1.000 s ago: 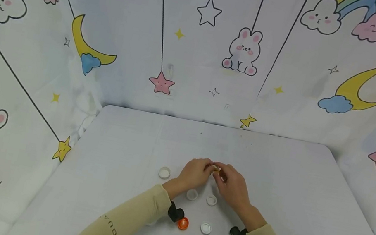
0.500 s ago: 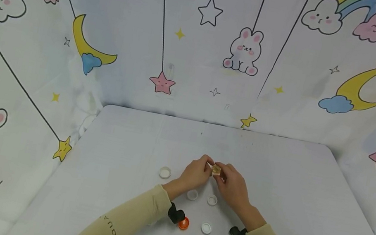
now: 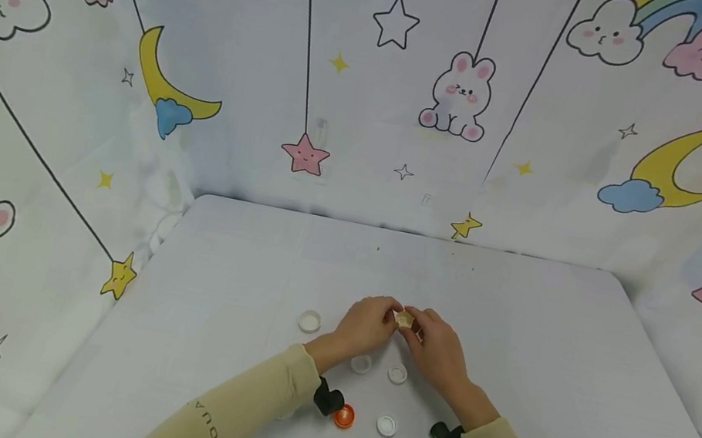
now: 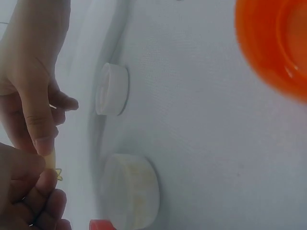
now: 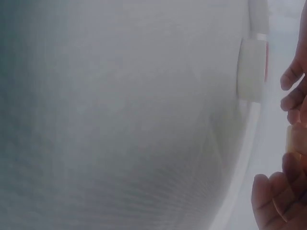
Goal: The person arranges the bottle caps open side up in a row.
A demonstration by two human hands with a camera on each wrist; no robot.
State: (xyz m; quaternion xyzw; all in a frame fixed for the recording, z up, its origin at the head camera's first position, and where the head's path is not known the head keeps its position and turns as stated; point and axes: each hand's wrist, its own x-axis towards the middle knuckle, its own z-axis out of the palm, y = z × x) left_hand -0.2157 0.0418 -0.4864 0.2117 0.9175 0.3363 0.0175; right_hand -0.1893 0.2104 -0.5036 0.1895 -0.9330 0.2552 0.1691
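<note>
Both hands meet above the table's middle around a small pale-yellow, cap-like piece (image 3: 404, 319). My left hand (image 3: 368, 321) pinches its left side with thumb and fingers. On the other side, the thumb and fingertips of my right hand (image 3: 437, 349) grip it. In the left wrist view the piece (image 4: 50, 160) shows as a narrow strip between the fingertips. A sliver of it (image 5: 289, 139) also appears in the right wrist view; fingers hide the rest. Below the hands lie a translucent whitish cap (image 3: 360, 364) and a white cap (image 3: 397, 374).
An orange cap (image 3: 344, 416) lies beside the left wrist camera, with another white cap (image 3: 386, 426) to its right. Left of the left hand is a whitish ring-like cap (image 3: 310, 321). The white-covered table (image 3: 537, 322) ends at a printed cloth backdrop (image 3: 368, 120).
The yellow piece has turned between the fingers, so its hollow face now shows more than a second ago. The left fingers rose slightly, then came down again. The caps stay put.
</note>
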